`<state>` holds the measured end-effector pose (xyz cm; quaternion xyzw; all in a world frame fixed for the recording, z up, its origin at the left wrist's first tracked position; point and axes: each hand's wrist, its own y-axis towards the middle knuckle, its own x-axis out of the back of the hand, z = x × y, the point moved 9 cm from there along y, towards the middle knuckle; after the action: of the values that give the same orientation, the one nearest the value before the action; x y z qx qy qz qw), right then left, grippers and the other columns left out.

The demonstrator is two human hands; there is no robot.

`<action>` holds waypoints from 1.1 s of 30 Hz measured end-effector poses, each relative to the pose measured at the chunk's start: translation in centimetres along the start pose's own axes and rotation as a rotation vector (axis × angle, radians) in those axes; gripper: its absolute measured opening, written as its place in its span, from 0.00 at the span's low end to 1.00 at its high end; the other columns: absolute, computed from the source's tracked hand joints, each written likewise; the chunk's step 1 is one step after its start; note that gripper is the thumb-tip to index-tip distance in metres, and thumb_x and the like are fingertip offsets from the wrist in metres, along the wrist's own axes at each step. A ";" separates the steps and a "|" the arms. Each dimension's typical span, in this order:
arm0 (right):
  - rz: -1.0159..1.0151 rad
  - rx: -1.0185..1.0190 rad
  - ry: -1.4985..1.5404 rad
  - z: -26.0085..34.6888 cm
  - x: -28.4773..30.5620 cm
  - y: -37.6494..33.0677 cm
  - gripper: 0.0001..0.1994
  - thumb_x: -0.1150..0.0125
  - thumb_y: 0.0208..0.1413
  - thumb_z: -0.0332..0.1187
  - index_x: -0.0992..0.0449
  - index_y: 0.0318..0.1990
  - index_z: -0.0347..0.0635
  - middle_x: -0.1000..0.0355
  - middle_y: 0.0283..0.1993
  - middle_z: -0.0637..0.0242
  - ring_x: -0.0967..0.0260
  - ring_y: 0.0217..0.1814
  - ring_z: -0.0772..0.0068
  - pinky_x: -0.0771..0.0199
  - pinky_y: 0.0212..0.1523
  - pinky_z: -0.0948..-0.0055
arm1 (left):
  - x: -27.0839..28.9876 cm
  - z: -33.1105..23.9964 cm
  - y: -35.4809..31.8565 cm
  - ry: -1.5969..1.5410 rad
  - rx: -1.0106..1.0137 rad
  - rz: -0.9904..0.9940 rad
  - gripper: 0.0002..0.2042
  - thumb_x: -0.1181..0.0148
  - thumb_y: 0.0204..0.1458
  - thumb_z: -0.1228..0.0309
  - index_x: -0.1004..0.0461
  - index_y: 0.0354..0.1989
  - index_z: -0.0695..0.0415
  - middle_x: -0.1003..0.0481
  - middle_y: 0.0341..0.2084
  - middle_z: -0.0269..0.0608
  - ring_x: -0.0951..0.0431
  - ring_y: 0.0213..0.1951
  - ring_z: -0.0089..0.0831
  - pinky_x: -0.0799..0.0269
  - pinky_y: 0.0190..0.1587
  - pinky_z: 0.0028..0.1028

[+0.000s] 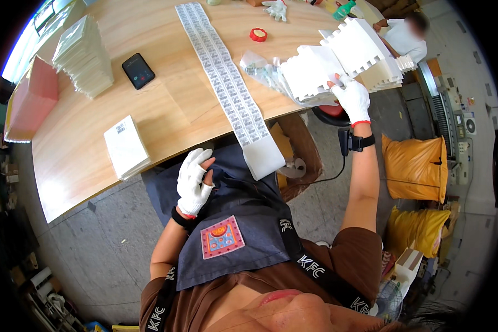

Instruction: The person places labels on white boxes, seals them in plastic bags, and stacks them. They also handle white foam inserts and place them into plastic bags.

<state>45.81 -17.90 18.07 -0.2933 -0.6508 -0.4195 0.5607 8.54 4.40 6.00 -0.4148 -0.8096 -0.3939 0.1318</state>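
Note:
My right hand (pixel 352 100), in a white glove with bare fingertips, reaches to the near end of a stack of white flat cartons (pixel 310 72) at the table's right edge. Its thumb and forefinger are apart and touch the stack; no single carton is lifted clear. Over my lap, just off the table edge, my left hand (pixel 193 181) wears a similar glove. It is empty, its fingers loosely bent and apart. Between the hands a long strip of printed labels (pixel 227 77) runs across the table, its blank end (pixel 264 159) hanging over the edge. A small white carton pile (pixel 126 146) lies left.
Left on the table (pixel 166 116) are a phone (pixel 138 71), tall cream stacks (pixel 83 58) and a pink stack (pixel 33 97). A red round container (pixel 258 35) sits further back. An open cardboard box (pixel 304 160) stands below the edge. Another person (pixel 406 41) is at far right.

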 end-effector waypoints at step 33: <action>-0.014 0.800 0.494 18.7 6.1 -12.6 0.19 0.41 0.44 0.26 0.25 0.48 0.39 0.24 0.38 0.60 0.29 0.31 0.61 0.27 0.33 0.66 | -6.8 -1.3 1.8 -1.682 0.557 0.127 0.36 0.41 0.57 0.61 0.50 0.71 0.55 0.41 0.66 0.46 0.40 0.66 0.40 0.47 0.67 0.33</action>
<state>24.89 -8.09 20.89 0.0588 -0.6104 -0.1970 0.7650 14.01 0.17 4.13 -0.5639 -0.6803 0.2605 -0.3890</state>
